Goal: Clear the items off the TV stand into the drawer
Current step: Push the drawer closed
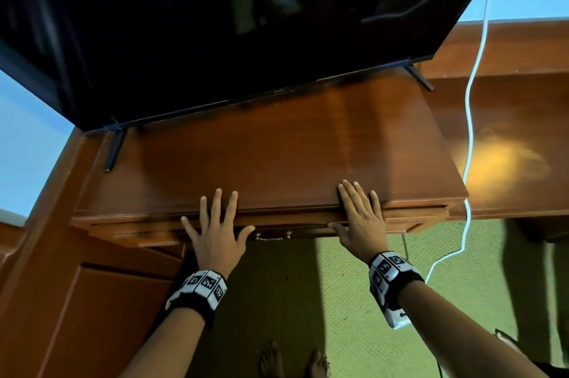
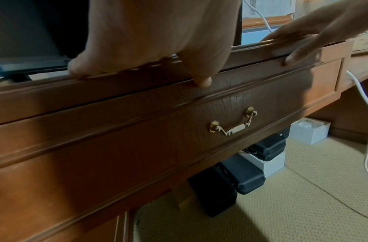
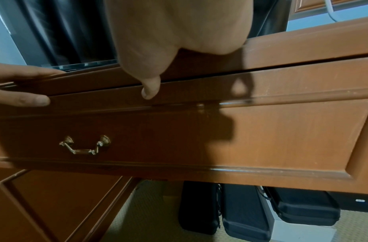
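Note:
The wooden TV stand carries a black TV and shows a bare top in front of it. Its drawer with a brass handle sits nearly flush under the top, only a thin gap showing. My left hand lies flat with straight fingers over the front edge, thumb on the drawer front. My right hand lies flat the same way to the right of the handle, thumb on the drawer front. Neither hand holds anything.
A white cable hangs at the stand's right end. Black cases and white boxes sit on the carpet under the stand. A cabinet door is at lower left. My bare feet stand on the green carpet.

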